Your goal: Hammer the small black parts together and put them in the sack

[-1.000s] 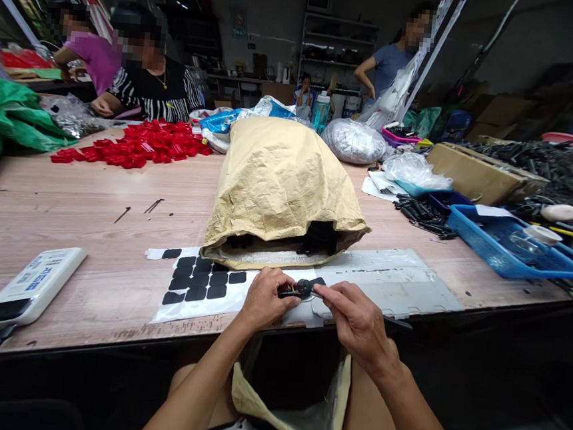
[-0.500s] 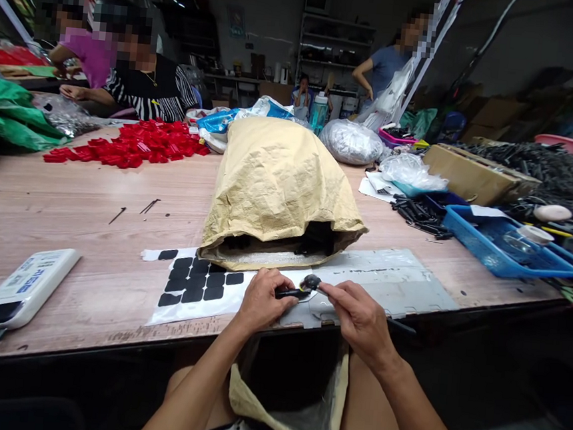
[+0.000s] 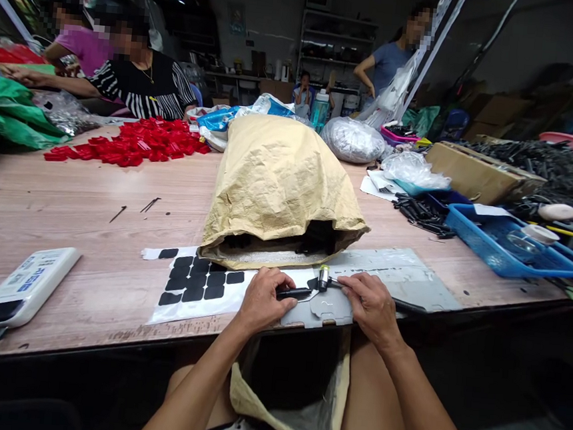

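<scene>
My left hand (image 3: 265,297) rests at the table's front edge. Its fingers are closed around a black rod-like piece (image 3: 293,294), from which a thin silvery strip extends to the right. Beside its tip stands the head of a small mallet (image 3: 323,280), metallic with a yellowish upper end. My right hand (image 3: 371,304) grips the mallet's black handle, which extends past the hand to the right. Under both lies a grey board (image 3: 392,271). Left of my left hand is a white sheet with black rounded-square pads (image 3: 198,281).
A brown paper sack (image 3: 279,181) with dark pieces in its mouth lies just ahead. Another open sack (image 3: 269,407) hangs at my lap. A white power bank (image 3: 22,289) lies left, red parts (image 3: 137,145) behind, a blue basket (image 3: 509,251) right. Other people are farther back.
My right hand has shifted slightly right and turned the mallet, so its head now stands upright beside the rod. My left hand has barely moved. The striped-top person's arm reaches farther left.
</scene>
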Demonstrator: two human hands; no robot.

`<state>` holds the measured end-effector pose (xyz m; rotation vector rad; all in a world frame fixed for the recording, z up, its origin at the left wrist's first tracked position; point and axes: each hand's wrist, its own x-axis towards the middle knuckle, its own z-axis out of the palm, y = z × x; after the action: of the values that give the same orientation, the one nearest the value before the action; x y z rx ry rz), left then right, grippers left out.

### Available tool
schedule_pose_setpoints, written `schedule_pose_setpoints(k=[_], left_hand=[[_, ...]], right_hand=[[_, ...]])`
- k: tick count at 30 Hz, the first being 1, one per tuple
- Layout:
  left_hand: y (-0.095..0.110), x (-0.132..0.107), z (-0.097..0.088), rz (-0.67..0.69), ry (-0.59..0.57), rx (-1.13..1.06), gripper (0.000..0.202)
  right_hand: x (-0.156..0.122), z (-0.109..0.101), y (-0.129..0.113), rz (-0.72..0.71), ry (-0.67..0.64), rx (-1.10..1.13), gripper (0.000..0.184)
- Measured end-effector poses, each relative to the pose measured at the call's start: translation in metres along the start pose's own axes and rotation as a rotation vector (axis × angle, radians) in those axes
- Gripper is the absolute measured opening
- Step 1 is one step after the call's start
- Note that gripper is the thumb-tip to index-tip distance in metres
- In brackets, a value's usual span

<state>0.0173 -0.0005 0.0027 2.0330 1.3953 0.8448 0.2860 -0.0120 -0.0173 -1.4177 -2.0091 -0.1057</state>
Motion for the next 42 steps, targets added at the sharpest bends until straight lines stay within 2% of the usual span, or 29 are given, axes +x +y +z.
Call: schedule_pose_setpoints(k=[26,30,32,35,37,39,42], left_hand=[[-0.003,0.002,0.002,0.015,-0.015,0.030,0.016],[0.011,-0.008,-0.007,0.100,-0.018,-0.068,0.013],[0.025,-0.022,-0.011,0.169,-0.118,-0.189,0.017],[0.045,-0.050,-0.006,0.219,-0.437,-0.300,0.022],[0.048,-0.066,0.006,0.213,-0.622,-0.220,0.019],[0.042,-0.077,0.024,0.152,-0.704,-0.044,0.020],[0.020,-0.083,0.048,-0.044,-0.716,0.238,0.023]], right_hand=[[-0.007,0.011,-0.001,0.050,0.051,-0.109,0.023],[-0.008,0.011,-0.002,0.047,0.044,-0.107,0.023],[-0.008,0.011,-0.002,0.049,0.042,-0.104,0.022],[-0.008,0.012,-0.002,0.049,0.054,-0.101,0.022],[-0.007,0.012,-0.002,0.046,0.059,-0.101,0.021],[-0.007,0.011,-0.002,0.040,0.061,-0.101,0.022],[-0.006,0.011,-0.002,0.033,0.070,-0.100,0.021]])
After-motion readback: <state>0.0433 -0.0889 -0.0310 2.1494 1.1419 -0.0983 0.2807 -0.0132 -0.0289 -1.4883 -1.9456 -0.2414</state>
